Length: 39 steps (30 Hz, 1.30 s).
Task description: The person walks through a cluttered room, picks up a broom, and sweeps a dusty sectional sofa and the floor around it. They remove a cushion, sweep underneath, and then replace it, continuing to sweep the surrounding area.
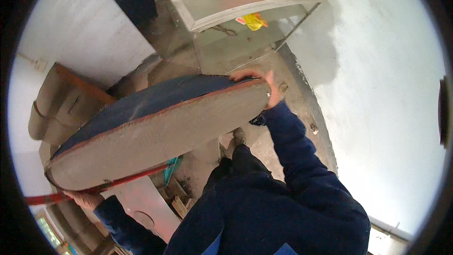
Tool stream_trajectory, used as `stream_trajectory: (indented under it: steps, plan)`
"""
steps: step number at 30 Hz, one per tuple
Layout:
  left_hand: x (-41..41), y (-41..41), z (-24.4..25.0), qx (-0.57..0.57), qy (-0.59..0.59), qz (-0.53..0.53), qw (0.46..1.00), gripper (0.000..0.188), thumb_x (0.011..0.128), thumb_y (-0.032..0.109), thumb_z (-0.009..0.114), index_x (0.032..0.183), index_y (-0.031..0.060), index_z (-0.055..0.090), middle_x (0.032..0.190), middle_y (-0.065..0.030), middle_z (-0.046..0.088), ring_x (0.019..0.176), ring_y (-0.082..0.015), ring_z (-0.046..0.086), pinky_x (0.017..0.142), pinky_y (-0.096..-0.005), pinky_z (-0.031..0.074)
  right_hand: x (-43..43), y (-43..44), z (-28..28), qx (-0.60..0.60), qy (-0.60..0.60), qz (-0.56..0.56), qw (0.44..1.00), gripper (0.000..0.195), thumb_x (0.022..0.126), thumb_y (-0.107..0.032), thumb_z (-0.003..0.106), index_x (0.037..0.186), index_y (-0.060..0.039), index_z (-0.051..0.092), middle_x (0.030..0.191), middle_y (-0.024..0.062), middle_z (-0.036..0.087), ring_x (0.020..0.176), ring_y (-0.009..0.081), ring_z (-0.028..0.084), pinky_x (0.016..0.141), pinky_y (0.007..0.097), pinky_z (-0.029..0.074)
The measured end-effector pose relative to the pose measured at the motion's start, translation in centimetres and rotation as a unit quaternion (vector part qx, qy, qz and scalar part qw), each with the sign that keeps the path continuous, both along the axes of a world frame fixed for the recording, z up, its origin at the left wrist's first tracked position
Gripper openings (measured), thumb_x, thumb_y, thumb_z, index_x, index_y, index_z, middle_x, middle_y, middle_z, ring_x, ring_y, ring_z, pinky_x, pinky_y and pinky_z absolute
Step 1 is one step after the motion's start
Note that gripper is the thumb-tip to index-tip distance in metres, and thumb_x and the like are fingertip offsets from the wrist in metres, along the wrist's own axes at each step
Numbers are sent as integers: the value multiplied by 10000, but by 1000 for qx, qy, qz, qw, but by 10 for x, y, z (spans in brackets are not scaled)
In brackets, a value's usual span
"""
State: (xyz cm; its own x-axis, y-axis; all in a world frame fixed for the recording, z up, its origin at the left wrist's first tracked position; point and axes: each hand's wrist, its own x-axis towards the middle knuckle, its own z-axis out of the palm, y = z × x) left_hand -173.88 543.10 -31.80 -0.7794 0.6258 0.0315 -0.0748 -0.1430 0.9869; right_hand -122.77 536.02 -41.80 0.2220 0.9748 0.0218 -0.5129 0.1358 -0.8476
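Note:
A long, thick cushion (159,138) with a beige side, red piping and a dark blue face spans the space in front of me, tilted down towards the left. My right hand (269,86) grips its upper right end, fingers over the dark face. At the lower left end, my left hand (85,199) supports it from beneath, its fingers partly hidden. A red stick (134,177) runs along the cushion's lower edge, close to my left hand; whether the hand also holds it cannot be told.
A glass display case (193,24) with a yellow packet (254,21) stands ahead, near the white wall (382,88). Brown upholstered furniture (67,102) is at left. A pale panel (141,205), wood pieces (179,205) and a teal object (171,170) lie below the cushion.

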Motion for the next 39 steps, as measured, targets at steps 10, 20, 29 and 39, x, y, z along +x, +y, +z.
stream_trajectory:
  steps: [10, 20, 29, 39]
  plan:
    - [-29, -3, -14, -55, 219, -19, 974, 760, 915, 288, 590, 1540, 104, 198, 1348, -211, 549, 1113, -329, 632, 833, -474, 587, 44, 16, -85, 112, 6, 40, 993, 665, 978, -572, 396, 818, 29, 633, 896, 158, 646, 928, 270, 590, 884, 407, 460]
    - [-16, -27, -30, -116, 617, 31, 778, 1135, 641, 322, 812, 1546, 74, 172, 1302, -289, 557, 1076, -406, 640, 815, -451, 558, 71, -40, -70, 116, 47, -49, 991, 595, 976, -521, 443, 681, -18, 563, 710, 125, 564, 806, 299, 533, 863, 441, 412]
    - [82, -98, 2, -75, 193, 61, 976, 533, 1041, 313, 375, 1538, 147, 274, 1402, -169, 488, 1153, -282, 576, 920, -453, 532, 93, -84, -44, 109, 81, -29, 990, 635, 989, -567, 391, 637, -55, 524, 674, 102, 545, 749, 250, 479, 857, 382, 377]
    - [142, -177, -8, 5, 119, 4, 993, 737, 925, 614, 539, 1301, -20, 527, 1177, -157, 630, 1012, -258, 632, 824, -398, 556, 157, -202, -11, 100, 19, -95, 990, 614, 998, -536, 353, 635, -55, 476, 671, 84, 478, 739, 246, 445, 864, 399, 375]
